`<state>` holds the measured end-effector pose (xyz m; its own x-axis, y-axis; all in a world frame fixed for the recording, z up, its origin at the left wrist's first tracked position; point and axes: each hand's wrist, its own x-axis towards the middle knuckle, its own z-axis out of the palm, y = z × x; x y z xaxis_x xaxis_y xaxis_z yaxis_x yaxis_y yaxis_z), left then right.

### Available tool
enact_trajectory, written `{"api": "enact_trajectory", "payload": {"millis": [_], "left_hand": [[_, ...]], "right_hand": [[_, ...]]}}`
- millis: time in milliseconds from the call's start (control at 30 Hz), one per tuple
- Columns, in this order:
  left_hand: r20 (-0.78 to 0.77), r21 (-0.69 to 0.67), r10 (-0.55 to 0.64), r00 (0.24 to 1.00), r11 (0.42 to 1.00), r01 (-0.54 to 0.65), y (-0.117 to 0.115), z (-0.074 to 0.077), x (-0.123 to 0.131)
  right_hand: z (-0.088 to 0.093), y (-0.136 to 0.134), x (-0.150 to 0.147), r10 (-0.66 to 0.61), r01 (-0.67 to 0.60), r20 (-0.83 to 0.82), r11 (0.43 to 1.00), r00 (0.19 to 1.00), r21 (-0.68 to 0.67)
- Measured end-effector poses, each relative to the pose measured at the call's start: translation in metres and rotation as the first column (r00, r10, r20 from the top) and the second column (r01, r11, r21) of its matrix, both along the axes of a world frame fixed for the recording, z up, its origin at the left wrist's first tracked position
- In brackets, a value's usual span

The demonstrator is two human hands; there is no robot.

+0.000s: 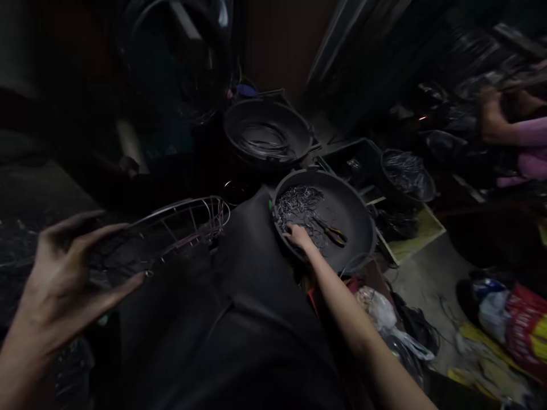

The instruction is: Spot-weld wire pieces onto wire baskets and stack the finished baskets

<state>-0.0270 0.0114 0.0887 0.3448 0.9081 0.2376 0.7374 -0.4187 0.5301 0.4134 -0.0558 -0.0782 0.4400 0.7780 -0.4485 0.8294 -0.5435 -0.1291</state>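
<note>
We locate the work in a round black pan (352, 213), set ahead and to the right of the dark cloth (256, 256) over our lap. Loose wire pieces (299, 200) lie heaped against the left side of the pan. Our right hand (298, 234) reaches over the near rim, fingers bent down at the edge of the heap; we cannot tell whether they grip a piece. Pliers (331, 231) with yellow-and-black handles lie in the pan, beside the wire. Our left hand (64, 279) is open, thumb and fingers spread wide, next to a wire frame (190, 216); contact with the frame is unclear in the dim light. Behind the first pan, we note a second pan (296, 124) containing coiled wire (265, 142). At far right, a co-worker's pink sleeve (534, 132) is visible.
</note>
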Motion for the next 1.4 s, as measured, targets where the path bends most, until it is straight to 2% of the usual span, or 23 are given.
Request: {"api": "enact_trajectory", "payload": {"millis": [67, 200, 300, 400, 467, 600, 733, 833, 933, 1267, 1400], "left_hand": [[-0.076, 0.023, -0.080, 0.994, 0.996, 0.082, 0.008, 0.001, 0.017], [-0.133, 0.053, -0.155, 0.979, 0.985, 0.164, 0.009, -0.009, 0.029], [-0.183, -0.061, -0.201, 0.962, 0.979, 0.193, 0.002, -0.019, 0.037], [-0.159, -0.092, -0.221, 0.962, 0.974, 0.208, 0.000, -0.027, 0.041], [-0.161, -0.091, -0.191, 0.968, 0.980, 0.178, 0.001, -0.030, 0.040], [-0.145, -0.072, -0.188, 0.971, 0.981, 0.179, -0.004, -0.026, 0.032], [-0.144, -0.009, -0.211, 0.967, 0.977, 0.212, -0.011, -0.019, 0.021], [-0.186, 0.056, -0.155, 0.970, 0.984, 0.168, -0.003, -0.025, 0.013], [-0.169, 0.140, -0.121, 0.978, 0.979, 0.145, 0.003, -0.031, 0.008], [-0.103, 0.177, -0.008, 0.995, 0.984, 0.027, -0.004, -0.032, 0.003], [-0.066, 0.183, -0.018, 0.998, 0.983, 0.030, -0.002, -0.034, 0.003]], "right_hand": [[0.003, -0.003, 0.006, -0.015, 0.014, 0.026, 1.000, 1.000, 0.028], [0.018, -0.017, 0.018, -0.013, 0.005, 0.135, 0.998, 0.991, 0.061], [0.024, -0.027, 0.021, 0.063, -0.068, 0.181, 0.997, 0.981, 0.025], [0.019, -0.027, 0.025, 0.170, -0.164, 0.187, 0.985, 0.968, -0.048], [0.012, -0.023, 0.025, 0.255, -0.240, 0.160, 0.965, 0.954, -0.104], [0.006, -0.020, 0.012, 0.348, -0.330, 0.109, 0.932, 0.931, -0.152], [0.008, -0.026, -0.002, 0.276, -0.265, 0.047, 0.950, 0.960, -0.167], [0.002, -0.025, 0.002, 0.146, -0.137, 0.038, 0.974, 0.989, -0.180], [-0.005, -0.025, 0.008, 0.075, -0.074, -0.003, 0.978, 0.997, -0.196], [-0.005, -0.034, 0.022, 0.060, -0.069, -0.049, 0.979, 0.997, -0.191], [-0.010, -0.039, 0.020, 0.055, -0.064, -0.062, 0.984, 0.997, -0.164]]}}
